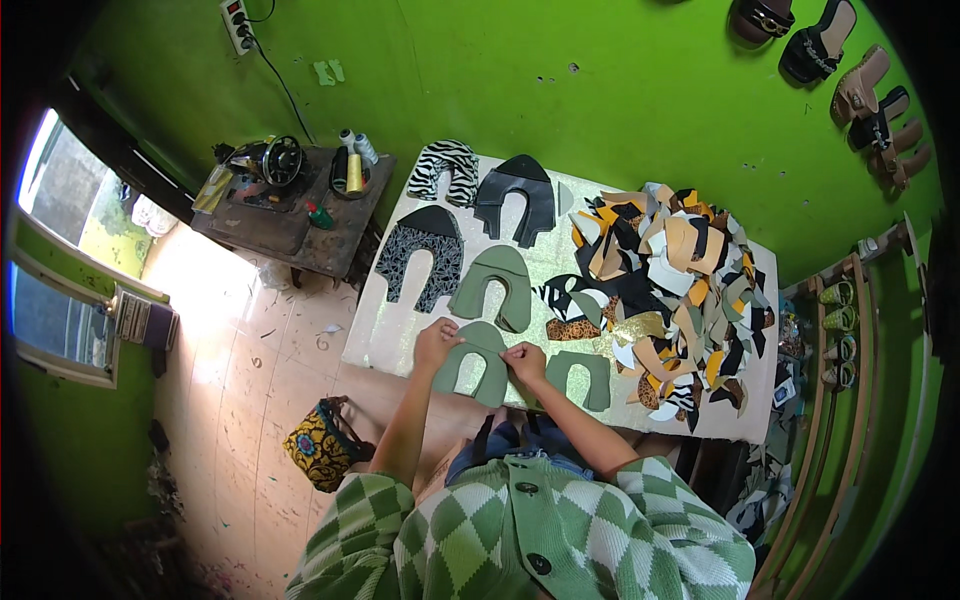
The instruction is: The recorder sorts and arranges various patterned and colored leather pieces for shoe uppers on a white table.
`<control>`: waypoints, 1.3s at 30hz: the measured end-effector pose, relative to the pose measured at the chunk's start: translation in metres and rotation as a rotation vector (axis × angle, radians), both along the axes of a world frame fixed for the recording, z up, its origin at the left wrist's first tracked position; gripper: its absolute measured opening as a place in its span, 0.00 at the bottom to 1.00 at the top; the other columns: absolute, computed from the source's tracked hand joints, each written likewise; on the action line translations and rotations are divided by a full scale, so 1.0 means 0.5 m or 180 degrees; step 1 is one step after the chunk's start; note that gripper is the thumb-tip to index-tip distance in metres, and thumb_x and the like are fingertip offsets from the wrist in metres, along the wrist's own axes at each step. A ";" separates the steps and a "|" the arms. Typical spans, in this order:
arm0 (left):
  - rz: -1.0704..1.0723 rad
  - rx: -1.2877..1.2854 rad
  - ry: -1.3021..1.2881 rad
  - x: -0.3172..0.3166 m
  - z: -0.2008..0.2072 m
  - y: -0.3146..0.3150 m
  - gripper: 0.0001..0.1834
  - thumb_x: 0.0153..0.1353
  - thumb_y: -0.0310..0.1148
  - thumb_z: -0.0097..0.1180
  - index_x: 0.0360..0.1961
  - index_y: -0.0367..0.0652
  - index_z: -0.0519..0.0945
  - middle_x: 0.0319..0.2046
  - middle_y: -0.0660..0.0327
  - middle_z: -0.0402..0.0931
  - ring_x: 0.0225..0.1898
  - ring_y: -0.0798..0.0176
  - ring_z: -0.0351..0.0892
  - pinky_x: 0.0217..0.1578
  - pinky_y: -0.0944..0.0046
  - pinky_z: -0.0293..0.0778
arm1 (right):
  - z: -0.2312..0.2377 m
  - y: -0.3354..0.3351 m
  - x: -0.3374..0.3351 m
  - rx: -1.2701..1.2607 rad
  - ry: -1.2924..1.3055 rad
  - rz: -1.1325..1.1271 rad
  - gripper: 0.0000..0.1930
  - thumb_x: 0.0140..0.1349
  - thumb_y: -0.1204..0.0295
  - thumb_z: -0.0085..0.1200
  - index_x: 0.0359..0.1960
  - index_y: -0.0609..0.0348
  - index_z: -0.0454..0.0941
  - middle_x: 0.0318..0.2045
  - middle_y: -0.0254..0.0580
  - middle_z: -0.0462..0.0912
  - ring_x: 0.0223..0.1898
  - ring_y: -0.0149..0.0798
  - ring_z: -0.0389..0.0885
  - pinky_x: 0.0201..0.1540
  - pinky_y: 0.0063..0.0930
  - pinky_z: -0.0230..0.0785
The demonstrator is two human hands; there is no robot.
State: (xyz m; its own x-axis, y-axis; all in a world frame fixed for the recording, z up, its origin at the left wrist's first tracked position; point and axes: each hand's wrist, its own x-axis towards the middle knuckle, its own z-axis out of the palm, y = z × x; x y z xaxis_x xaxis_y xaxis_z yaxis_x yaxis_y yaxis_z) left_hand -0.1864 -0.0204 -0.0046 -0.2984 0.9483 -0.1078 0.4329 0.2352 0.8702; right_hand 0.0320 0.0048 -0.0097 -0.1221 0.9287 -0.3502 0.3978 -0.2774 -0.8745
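A green U-shaped shoe upper piece (pixel 480 338) lies at the table's near edge, directly in front of me. My left hand (pixel 436 343) pinches its left edge. On the opposite edge, the fingertips of my right hand (pixel 524 361) are closed on the same piece. Just beyond it sits a stack of matching green pieces (pixel 491 262), and another green U-shaped piece (pixel 597 378) lies to the right, beside my right forearm. Farther back are black pieces (pixel 516 178), zebra-striped pieces (pixel 455 157) and grey-patterned pieces with black tops (pixel 437 245).
A heap of mixed offcuts (pixel 690 250) covers the right part of the pale table (pixel 375 335). At the far left, a sewing machine (pixel 280 160) and thread cones (pixel 354 172) stand on a wooden table. A patterned bag (pixel 318 447) rests on the floor; sandals (pixel 820 45) hang on the green wall.
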 end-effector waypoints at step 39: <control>-0.0944 0.0519 0.2220 0.100 0.030 -0.115 0.25 0.60 0.37 0.44 0.58 0.38 0.67 0.63 0.53 0.58 0.65 0.52 0.55 0.60 0.56 0.54 | 0.061 -0.036 0.026 0.2797 -0.1018 0.1847 0.20 0.54 0.75 0.47 0.52 0.56 0.70 0.59 0.44 0.66 0.61 0.43 0.62 0.58 0.47 0.49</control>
